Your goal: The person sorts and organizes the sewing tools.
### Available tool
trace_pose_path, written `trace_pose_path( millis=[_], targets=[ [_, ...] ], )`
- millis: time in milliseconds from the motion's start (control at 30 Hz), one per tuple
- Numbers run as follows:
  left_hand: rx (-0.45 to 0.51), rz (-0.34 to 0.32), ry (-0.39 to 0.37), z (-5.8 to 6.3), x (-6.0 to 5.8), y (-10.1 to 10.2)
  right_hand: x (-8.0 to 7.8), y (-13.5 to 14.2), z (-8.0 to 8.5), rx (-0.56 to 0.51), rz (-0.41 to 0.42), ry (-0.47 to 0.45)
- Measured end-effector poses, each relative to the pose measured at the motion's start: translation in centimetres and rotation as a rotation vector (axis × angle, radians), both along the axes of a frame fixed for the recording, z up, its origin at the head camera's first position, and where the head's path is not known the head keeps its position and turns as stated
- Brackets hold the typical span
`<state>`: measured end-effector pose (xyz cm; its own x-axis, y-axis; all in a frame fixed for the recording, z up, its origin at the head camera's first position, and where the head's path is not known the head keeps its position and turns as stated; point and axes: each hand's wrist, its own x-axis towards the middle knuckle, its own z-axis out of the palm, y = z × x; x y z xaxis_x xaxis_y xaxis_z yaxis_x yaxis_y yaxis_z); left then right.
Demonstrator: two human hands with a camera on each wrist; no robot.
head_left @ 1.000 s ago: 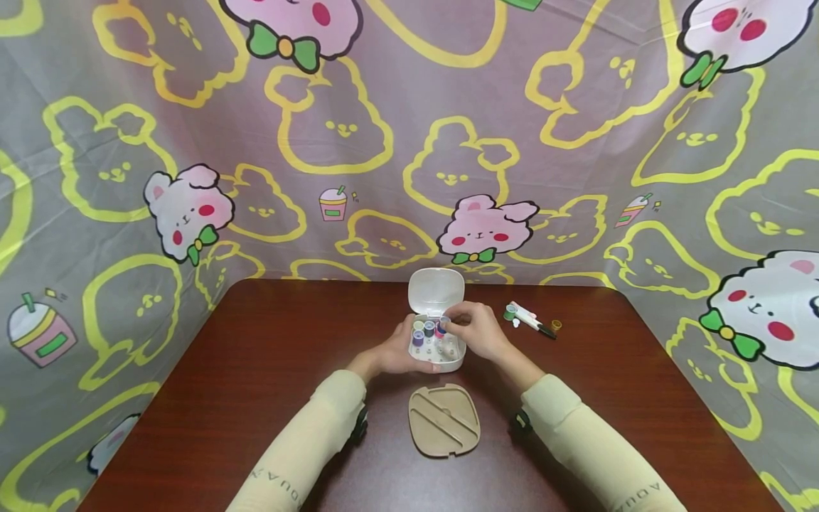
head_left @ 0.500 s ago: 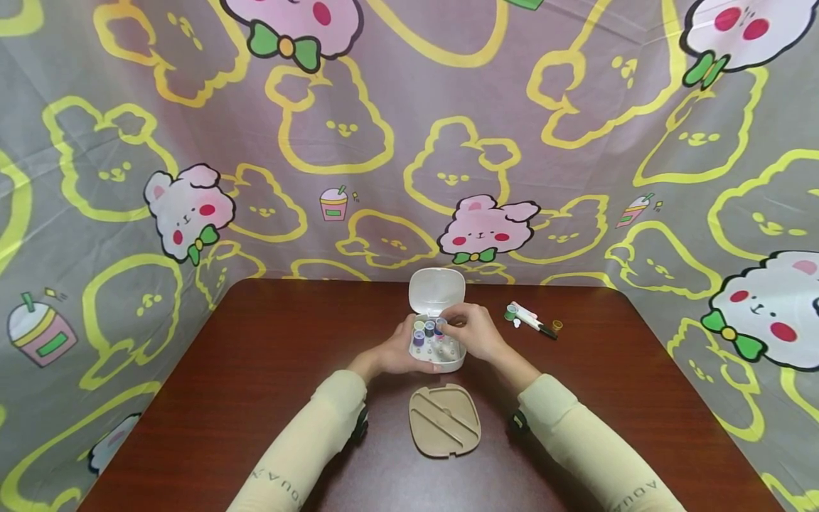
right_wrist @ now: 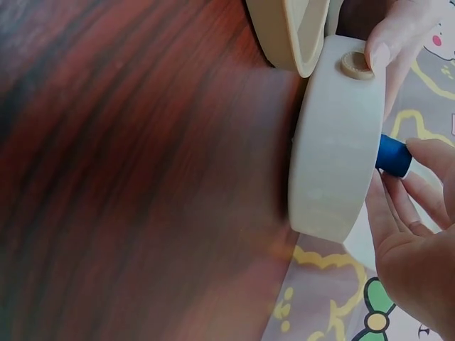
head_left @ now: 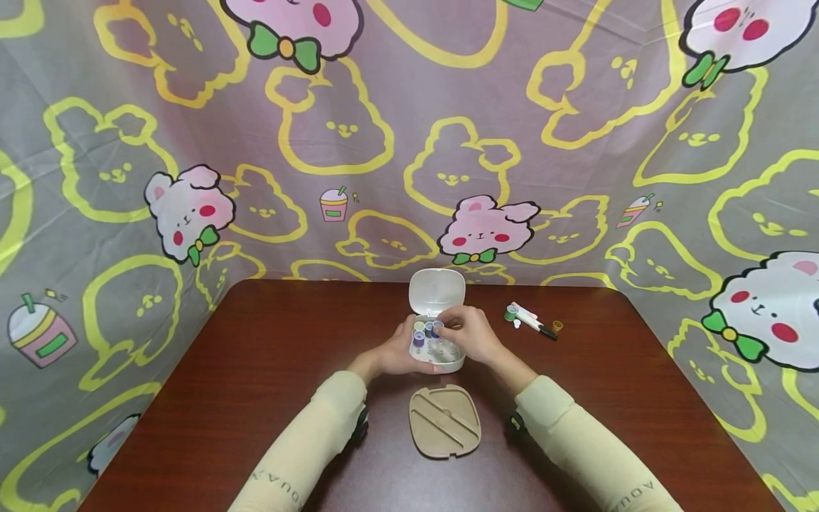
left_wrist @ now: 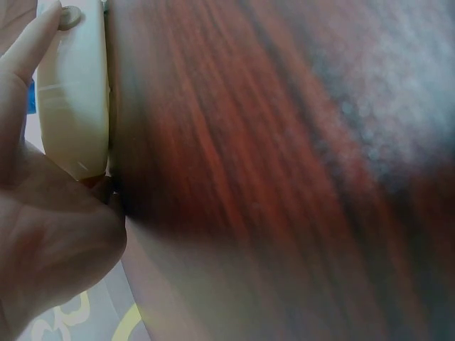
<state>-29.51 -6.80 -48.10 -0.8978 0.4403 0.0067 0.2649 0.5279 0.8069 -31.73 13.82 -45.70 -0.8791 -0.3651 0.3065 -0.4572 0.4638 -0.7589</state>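
Observation:
A white sewing box (head_left: 451, 368) stands on the table with its lid (head_left: 437, 290) raised. My left hand (head_left: 398, 352) holds the box from its left side, the thumb near the round tan button (right_wrist: 357, 65) on its front. With thumb and fingers my right hand (head_left: 478, 337) pinches a blue thread spool (right_wrist: 393, 156) upright at the box's opening. Left of it, a purple spool (head_left: 419, 339), a pale yellow-green one (head_left: 419, 326) and a dark one (head_left: 429, 328) stand in the box among small pegs. My right fingers hide part of the box's far right corner.
A tan tray (head_left: 444, 421) with diagonal ridges lies in front of the box. To the right are a green spool (head_left: 510, 313), a white pen-like tool with a black end (head_left: 537, 326), a small white piece (head_left: 516, 323) and a yellow spool (head_left: 557, 326). A patterned curtain (head_left: 397, 142) surrounds the table.
My right hand has shifted slightly to the left with the blue spool, closer to the dark spool. The left hand and the box have stayed in place.

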Motion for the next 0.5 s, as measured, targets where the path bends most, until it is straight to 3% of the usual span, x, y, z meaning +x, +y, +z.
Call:
trace_pose_path(
  millis=[233,500],
  targets=[
    [-0.005,-0.012,0.046,-0.55,-0.15,-0.03,0.12,-0.25,-0.05,-0.002,0.002,0.002],
    [-0.002,-0.014,0.038,-0.61,-0.06,-0.04,0.13,-0.41,-0.38,0.008,0.014,0.013]
  ],
)
